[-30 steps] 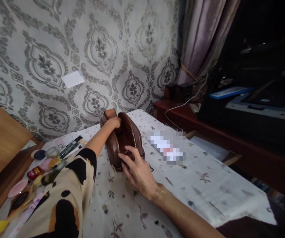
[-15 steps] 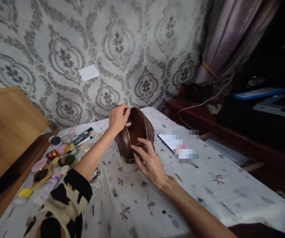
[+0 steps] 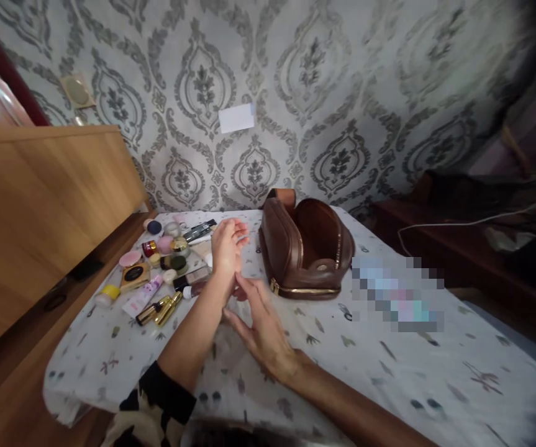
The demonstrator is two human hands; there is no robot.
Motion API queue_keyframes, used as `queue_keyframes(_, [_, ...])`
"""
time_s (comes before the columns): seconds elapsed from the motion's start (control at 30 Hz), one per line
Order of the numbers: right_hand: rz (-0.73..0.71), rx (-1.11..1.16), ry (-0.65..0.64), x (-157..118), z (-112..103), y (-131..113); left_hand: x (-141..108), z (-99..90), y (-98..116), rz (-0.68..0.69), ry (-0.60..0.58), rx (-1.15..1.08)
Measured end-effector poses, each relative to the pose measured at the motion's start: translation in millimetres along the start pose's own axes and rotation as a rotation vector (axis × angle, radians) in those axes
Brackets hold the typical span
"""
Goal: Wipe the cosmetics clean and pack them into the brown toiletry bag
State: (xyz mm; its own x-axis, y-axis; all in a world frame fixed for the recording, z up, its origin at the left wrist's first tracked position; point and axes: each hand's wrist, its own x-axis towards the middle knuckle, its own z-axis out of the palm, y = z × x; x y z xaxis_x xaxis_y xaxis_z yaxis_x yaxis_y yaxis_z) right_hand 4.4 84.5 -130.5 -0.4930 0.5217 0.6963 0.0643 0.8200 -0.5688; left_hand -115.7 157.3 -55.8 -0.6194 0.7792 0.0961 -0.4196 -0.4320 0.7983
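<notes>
A brown leather toiletry bag [image 3: 281, 254] stands on the cloth with its zipped top gaping and its inside in sight. Just left of it, my left hand [image 3: 229, 248] is raised with loosely curled fingers and nothing visible in it. My right hand [image 3: 263, 329] is below, thumb and fingers apart, its fingertips at my left wrist and no object in its grasp. Left of my hands lie several cosmetics: gold lipstick tubes [image 3: 168, 308], a lilac-and-white tube [image 3: 144, 297], a pink round compact [image 3: 130, 258] and a yellow-capped jar [image 3: 108, 295].
A patterned white cloth [image 3: 323, 372] covers the table. The phone [image 3: 393, 292], partly blurred out, lies right of the bag. A wooden cabinet panel [image 3: 53, 205] borders the left, and the papered wall [image 3: 268, 81] closes the back. A white cable [image 3: 472, 222] crosses the dark furniture at right.
Both hands have come away from the bag and moved toward each other, left of it. The view has swung left, so the bag and phone appear farther right and more cosmetics show.
</notes>
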Motion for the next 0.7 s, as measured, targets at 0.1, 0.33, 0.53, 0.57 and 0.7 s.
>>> queue_keyframes(0.1, [-0.039, 0.055, -0.018, -3, 24, -6, 5, -22.8, 10, 0.019, 0.057, -0.038])
queue_keyframes(0.33, [-0.002, 0.173, -0.039, -2, 46, -12, 7, -54.1, 17, 0.071, 0.147, -0.076])
queue_keyframes(0.53, [-0.187, 0.19, -0.247, -9, 47, -16, 14, -67.2, 27, 0.154, 0.135, -0.025])
queue_keyframes(0.57, [-0.197, 0.18, -0.268, -10, 45, -14, 16, -72.7, 32, 0.176, 0.134, -0.002])
queue_keyframes(0.7, [-0.111, 0.043, -0.239, -7, 39, 5, 21, -107.0, 54, 0.282, 0.115, 0.165])
